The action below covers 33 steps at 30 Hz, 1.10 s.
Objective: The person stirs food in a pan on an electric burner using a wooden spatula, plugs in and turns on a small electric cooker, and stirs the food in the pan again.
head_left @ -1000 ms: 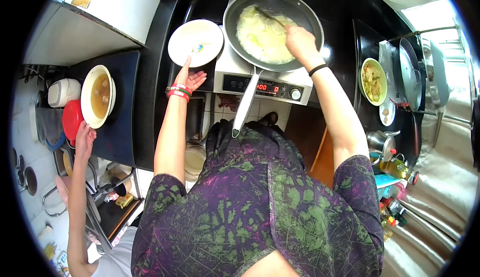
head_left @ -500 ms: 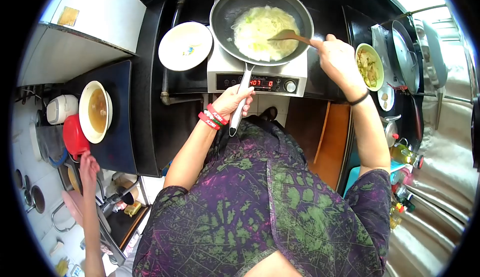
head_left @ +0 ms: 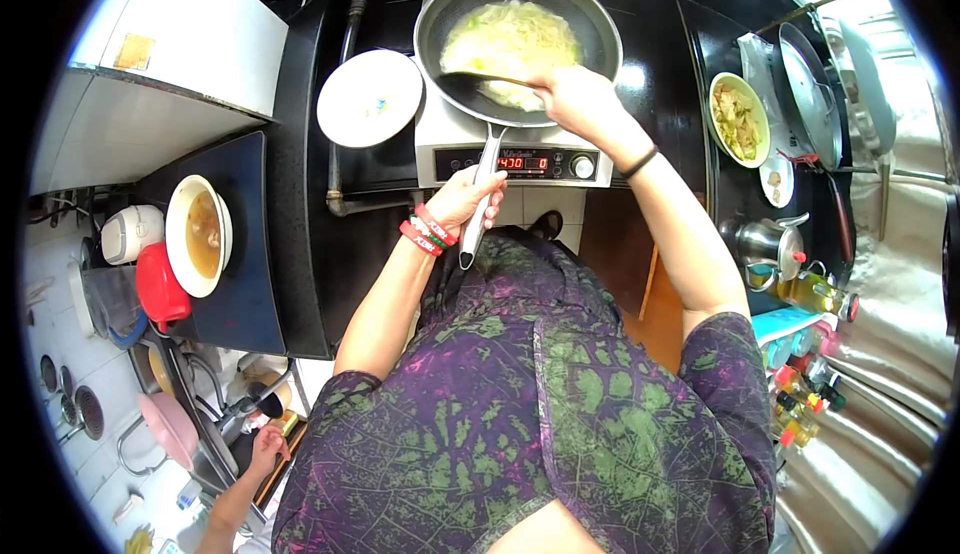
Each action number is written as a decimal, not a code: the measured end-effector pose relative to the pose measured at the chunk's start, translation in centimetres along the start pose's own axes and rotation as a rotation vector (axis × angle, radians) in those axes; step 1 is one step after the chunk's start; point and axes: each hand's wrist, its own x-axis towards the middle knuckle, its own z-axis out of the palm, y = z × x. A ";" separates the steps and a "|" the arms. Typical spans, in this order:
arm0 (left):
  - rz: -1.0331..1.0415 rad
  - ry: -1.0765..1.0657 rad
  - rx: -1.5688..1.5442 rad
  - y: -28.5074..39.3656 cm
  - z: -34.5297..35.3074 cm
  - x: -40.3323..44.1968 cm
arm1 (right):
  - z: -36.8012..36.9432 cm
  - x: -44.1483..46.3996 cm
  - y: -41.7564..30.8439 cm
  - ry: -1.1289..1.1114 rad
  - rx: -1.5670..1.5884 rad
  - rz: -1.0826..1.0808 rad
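Observation:
My left hand is closed round the silver handle of a wok on an induction cooker. Pale shredded food lies in the wok. My right hand grips a spatula over the near side of the wok, with its blade at the left edge of the food. Left of the wok stands a white plate, with a small coloured pattern or bits on it.
A bowl of brown soup and a red container are at the left. Another person's hand shows lower left. At right are a green-rimmed bowl of food, a small dish, a kettle and bottles.
My left hand went from the plate to the wok handle. My right hand swung out right, then back left with the spatula. The other person's hand left the soup bowl and moved down.

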 end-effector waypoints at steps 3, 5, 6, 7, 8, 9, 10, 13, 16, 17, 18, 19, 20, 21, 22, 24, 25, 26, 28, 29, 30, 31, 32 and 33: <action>0.003 -0.006 -0.031 -0.1 0.0 -0.1 | 0.9 2.4 -1.0 0.008 0.017 0.091; 0.007 -0.008 -0.041 -0.3 -0.2 0.0 | 0.8 3.5 -0.4 0.013 0.001 0.138; -0.009 -0.002 -0.052 -0.2 -0.2 0.0 | 0.7 3.9 0.8 0.059 0.035 0.168; -0.025 0.005 -0.065 -0.2 -0.2 0.0 | 0.6 4.2 2.0 0.102 0.068 0.197; -0.024 0.010 -0.072 -0.3 -0.2 0.1 | 0.4 4.6 3.3 0.086 0.037 0.276; -0.018 0.009 -0.079 -0.2 -0.2 0.3 | -0.1 4.5 4.1 0.134 0.006 0.294; -0.006 0.000 -0.075 -0.2 -0.2 0.3 | -1.1 4.3 4.5 0.193 0.005 0.270; 0.009 0.010 -0.063 -0.4 -0.4 0.3 | -3.2 4.5 5.8 0.298 -0.074 0.234; -0.023 0.028 -0.043 -0.2 -0.3 0.1 | -2.3 6.2 7.3 0.279 -0.223 0.223; -0.019 0.030 -0.042 -0.2 -0.3 0.2 | -1.8 6.5 7.7 0.227 -0.281 0.248; -0.028 0.024 -0.052 -0.1 -0.2 0.2 | -1.8 6.1 7.4 0.226 -0.259 0.187; -0.037 0.018 -0.063 -0.1 -0.3 0.2 | -1.0 6.3 7.5 0.204 -0.324 0.174; -0.031 0.013 -0.063 -0.2 -0.4 0.2 | -0.9 6.2 7.7 0.193 -0.332 0.145; -0.036 0.013 -0.068 -0.4 -0.4 0.2 | -1.4 5.6 7.2 0.177 -0.340 0.117; -0.023 0.010 -0.068 -0.4 -0.4 0.2 | -1.9 5.0 7.1 0.170 -0.323 0.112; -0.015 0.010 -0.060 -0.2 -0.3 0.2 | -2.9 3.8 7.1 0.100 -0.326 0.170; -0.015 0.003 -0.061 -0.3 -0.2 0.2 | -2.6 3.1 7.9 0.081 -0.323 0.218; -0.014 0.002 -0.060 -0.2 -0.2 0.2 | -2.4 2.1 8.1 0.075 -0.305 0.258; -0.011 -0.001 -0.062 -0.2 -0.3 0.1 | -2.5 -0.1 7.0 0.051 -0.260 0.301; -0.010 0.007 -0.050 -0.2 -0.3 0.2 | -2.4 -0.7 7.0 0.049 -0.263 0.299; -0.013 0.014 -0.038 -0.3 -0.3 0.2 | -2.4 -1.6 7.2 0.100 -0.201 0.240; -0.011 0.011 -0.044 -0.4 -0.3 0.4 | -2.6 -2.2 7.4 0.152 -0.141 0.178; -0.014 -0.017 -0.070 -0.6 -0.4 0.6 | -2.9 -2.6 7.6 0.125 -0.110 0.194; -0.011 -0.033 -0.101 -0.6 -0.6 0.5 | -3.1 -3.2 6.9 0.110 -0.112 0.225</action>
